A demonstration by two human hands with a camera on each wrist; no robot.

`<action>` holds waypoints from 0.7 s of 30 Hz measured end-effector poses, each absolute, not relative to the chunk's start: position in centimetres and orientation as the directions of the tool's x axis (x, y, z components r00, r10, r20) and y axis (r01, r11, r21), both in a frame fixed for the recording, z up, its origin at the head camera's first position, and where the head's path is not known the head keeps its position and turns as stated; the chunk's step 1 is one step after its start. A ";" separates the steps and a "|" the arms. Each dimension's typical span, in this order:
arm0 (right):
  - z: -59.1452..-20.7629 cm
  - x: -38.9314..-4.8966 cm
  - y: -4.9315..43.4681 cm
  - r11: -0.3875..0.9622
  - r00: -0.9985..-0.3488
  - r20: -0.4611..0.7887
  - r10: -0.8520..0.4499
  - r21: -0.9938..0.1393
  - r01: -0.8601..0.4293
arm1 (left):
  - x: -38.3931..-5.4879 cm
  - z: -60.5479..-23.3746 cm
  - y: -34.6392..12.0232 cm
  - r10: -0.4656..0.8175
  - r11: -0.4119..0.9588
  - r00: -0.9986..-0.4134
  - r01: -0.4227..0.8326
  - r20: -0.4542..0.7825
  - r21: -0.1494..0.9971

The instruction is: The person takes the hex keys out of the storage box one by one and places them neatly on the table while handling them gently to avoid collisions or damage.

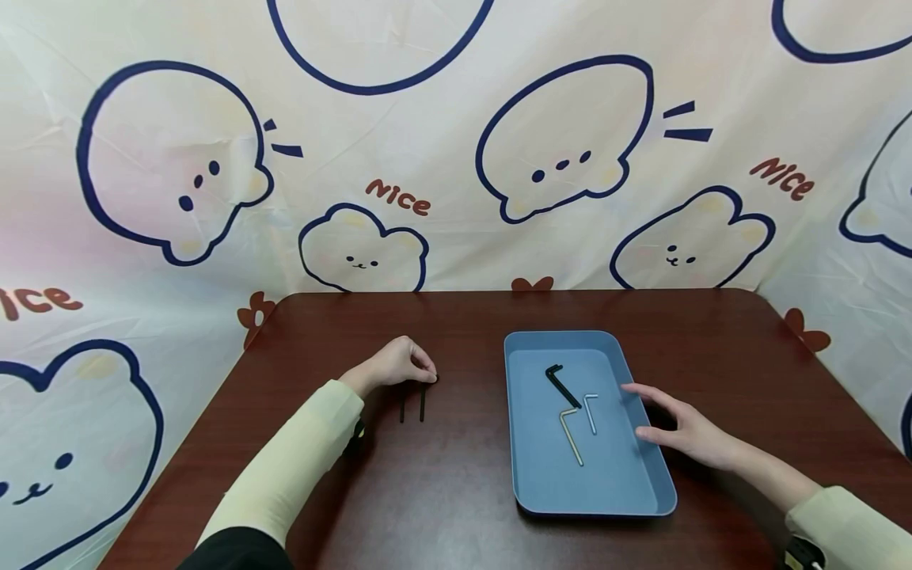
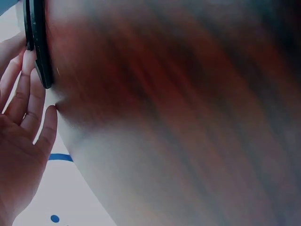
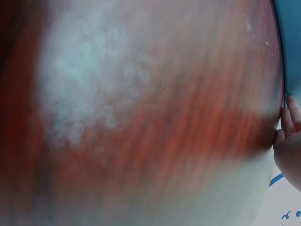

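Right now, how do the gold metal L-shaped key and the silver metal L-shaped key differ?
The gold metal L-shaped key is longer than the silver metal L-shaped key. The gold key looks yellowish, the silver key pale grey. The gold key lies closer to the near edge of the blue rectangular tray than the silver key does. Both share an L shape and lie inside the tray.

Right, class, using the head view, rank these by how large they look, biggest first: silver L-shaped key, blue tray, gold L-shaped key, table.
1. Table
2. Blue tray
3. Gold key
4. Silver key
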State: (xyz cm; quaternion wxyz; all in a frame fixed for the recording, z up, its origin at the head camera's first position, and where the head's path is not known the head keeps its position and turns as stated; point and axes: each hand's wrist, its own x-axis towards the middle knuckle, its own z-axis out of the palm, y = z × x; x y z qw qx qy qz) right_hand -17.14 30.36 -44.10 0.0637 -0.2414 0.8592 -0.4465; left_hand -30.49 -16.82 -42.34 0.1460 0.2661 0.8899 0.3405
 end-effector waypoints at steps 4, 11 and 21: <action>-44.2 -17.2 30.4 0.480 -0.872 0.111 -0.477 -0.798 -0.364 | -30.4 -42.3 -16.8 0.561 0.640 -0.822 0.355 -0.099 0.682; -44.2 -17.2 30.4 0.500 -0.878 0.117 -0.464 -0.784 -0.368 | -30.4 -42.3 -16.7 0.551 0.650 -0.828 0.346 -0.105 0.677; -44.4 -17.3 30.5 0.483 -0.878 0.120 -0.463 -0.797 -0.363 | -30.7 -42.7 -16.8 0.545 0.658 -0.831 0.342 -0.111 0.672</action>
